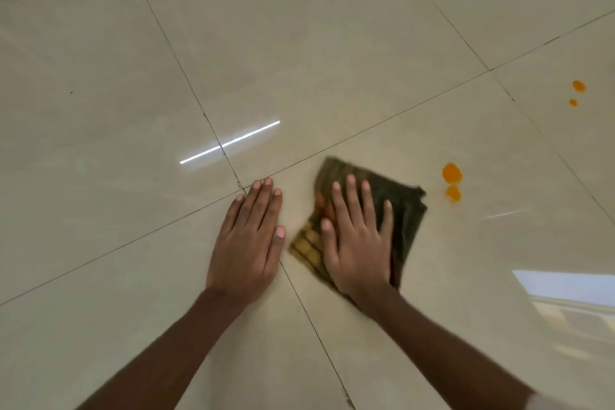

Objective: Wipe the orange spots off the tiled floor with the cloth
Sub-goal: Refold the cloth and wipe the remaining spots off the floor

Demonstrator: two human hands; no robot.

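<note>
Hands dominate the head view, both flat on the tiled floor (139, 43). The left hand (248, 245) lies palm down on bare tile, fingers spread slightly and holding nothing, fingertips near the crossing of grout lines; it seems to serve as a brace. The right hand (357, 243) presses flat on the cloth (404, 210), fingers extended rather than curled, so it pins the fabric down instead of gripping it. That cloth is a dark folded square with a yellowish patterned patch showing at its 8 o'clock corner, and it lies just beside the left hand, at its 3 o'clock.

From the cloth, a pair of orange spots (452, 173) sits near, at about 2 o'clock, one larger blob with a smaller one touching or almost touching below it. A second pair of small orange spots (579, 86) lies well apart, farther out toward 2 o'clock, on the neighbouring tile.

Judging by this, wiping is under way, with four spots left. Next, the right hand likely needs to slide the cloth toward 2 o'clock over the nearer pair, keeping firm downward pressure so the fabric does not bunch or merely smear the orange.
</note>
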